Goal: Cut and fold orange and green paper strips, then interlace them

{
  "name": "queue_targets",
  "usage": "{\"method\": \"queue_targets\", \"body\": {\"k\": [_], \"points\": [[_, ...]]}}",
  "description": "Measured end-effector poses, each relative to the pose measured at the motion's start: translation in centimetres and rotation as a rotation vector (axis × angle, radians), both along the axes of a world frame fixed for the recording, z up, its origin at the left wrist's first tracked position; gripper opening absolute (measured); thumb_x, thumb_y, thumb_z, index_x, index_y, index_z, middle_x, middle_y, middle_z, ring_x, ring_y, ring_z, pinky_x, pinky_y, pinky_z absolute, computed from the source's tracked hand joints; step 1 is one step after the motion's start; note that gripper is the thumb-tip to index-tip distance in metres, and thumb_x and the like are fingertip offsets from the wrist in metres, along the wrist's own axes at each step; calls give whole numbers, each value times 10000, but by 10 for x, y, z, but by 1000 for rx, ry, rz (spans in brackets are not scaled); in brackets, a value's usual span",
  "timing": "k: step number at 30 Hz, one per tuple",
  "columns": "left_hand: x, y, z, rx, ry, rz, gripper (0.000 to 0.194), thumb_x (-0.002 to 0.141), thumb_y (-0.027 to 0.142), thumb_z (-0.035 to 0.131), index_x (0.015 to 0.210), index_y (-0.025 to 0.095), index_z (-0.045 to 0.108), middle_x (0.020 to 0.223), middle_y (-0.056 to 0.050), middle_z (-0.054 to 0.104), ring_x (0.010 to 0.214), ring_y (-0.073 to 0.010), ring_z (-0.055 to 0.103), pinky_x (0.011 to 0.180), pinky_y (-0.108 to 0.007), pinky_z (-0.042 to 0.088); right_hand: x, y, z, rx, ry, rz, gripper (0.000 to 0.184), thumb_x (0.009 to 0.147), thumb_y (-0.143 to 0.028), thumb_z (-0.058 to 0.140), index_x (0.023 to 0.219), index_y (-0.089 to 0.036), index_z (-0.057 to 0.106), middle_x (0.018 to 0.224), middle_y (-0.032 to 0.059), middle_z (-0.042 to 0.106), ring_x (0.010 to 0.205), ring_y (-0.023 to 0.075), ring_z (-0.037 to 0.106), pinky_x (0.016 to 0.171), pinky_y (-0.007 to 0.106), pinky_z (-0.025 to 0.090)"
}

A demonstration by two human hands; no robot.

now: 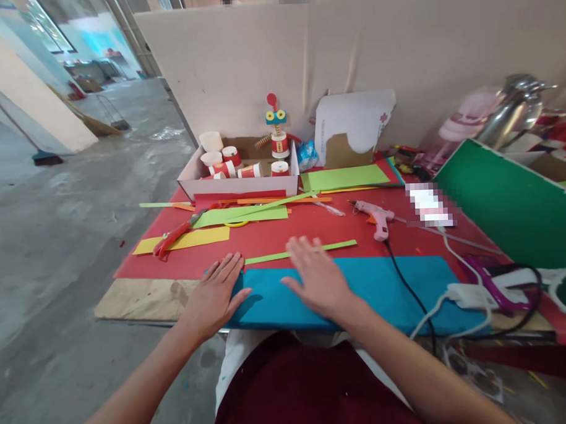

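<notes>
My left hand lies flat on the left end of a blue paper sheet along the table's front edge, fingers stretched out. My right hand, slightly blurred, rests over the middle of that sheet with its fingers extended. Its fingertips cover part of a narrow green paper strip lying just beyond the blue sheet. Left of the strip are a yellow paper piece and red-handled scissors. A wider green paper piece lies behind. To the right sits a pink glue gun with a black cord.
At the back, a white box holds paper cups and a small cup figure. A green board leans at right, near a power strip with cables. A metal jug stands behind. Red paper covers the tabletop.
</notes>
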State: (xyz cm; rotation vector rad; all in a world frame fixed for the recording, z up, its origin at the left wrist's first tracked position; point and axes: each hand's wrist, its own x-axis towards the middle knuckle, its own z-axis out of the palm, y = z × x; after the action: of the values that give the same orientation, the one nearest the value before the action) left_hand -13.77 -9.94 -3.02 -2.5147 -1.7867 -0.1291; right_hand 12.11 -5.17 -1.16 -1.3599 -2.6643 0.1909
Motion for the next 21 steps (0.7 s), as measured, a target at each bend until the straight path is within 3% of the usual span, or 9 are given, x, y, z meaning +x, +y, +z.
{"method": "queue_targets", "body": {"k": [2, 4, 9, 15, 21], "points": [[0, 0, -2, 20, -3, -1, 654, 959, 556, 270, 1440, 139, 421, 1482, -113, 445, 1383, -248, 399, 1120, -431, 358, -26, -5, 0, -91, 38, 188, 696, 968, -581, 265, 1513, -149, 291, 1549, 92, 320, 1454, 238, 235, 1203, 448, 184], [0, 0, -3, 34, -6, -7, 653, 959, 559, 271, 1433, 140, 433, 1475, -116, 453, 1375, -252, 410, 1113, -436, 368, -34, -6, -3, -147, 49, 218, 695, 972, -580, 265, 1506, -137, 302, 1556, 87, 301, 1456, 234, 228, 1204, 439, 190], [-1, 0, -3, 39, -13, -18, 660, 961, 560, 270, 1436, 130, 427, 1479, -118, 446, 1382, -255, 400, 1114, -442, 371, 13, 7, -8, -194, 9, 72, 707, 978, -581, 219, 1511, -120, 280, 1574, 98, 243, 1465, 240, 184, 1203, 448, 194], [-1, -2, -4, 56, -37, -19, 652, 961, 558, 275, 1465, 161, 388, 1485, -112, 440, 1384, -264, 395, 1114, -457, 368, 79, 17, -18, -82, -29, -122, 689, 976, -576, 211, 1523, -159, 257, 1568, 107, 280, 1458, 244, 219, 1189, 481, 220], [-3, 2, -1, 43, -21, -23, 639, 961, 559, 257, 1432, 170, 446, 1461, -108, 477, 1365, -260, 420, 1098, -440, 375, 96, 20, -25, -5, -97, -251, 703, 972, -561, 206, 1515, -119, 277, 1548, 139, 322, 1439, 259, 276, 1174, 482, 236]]}}
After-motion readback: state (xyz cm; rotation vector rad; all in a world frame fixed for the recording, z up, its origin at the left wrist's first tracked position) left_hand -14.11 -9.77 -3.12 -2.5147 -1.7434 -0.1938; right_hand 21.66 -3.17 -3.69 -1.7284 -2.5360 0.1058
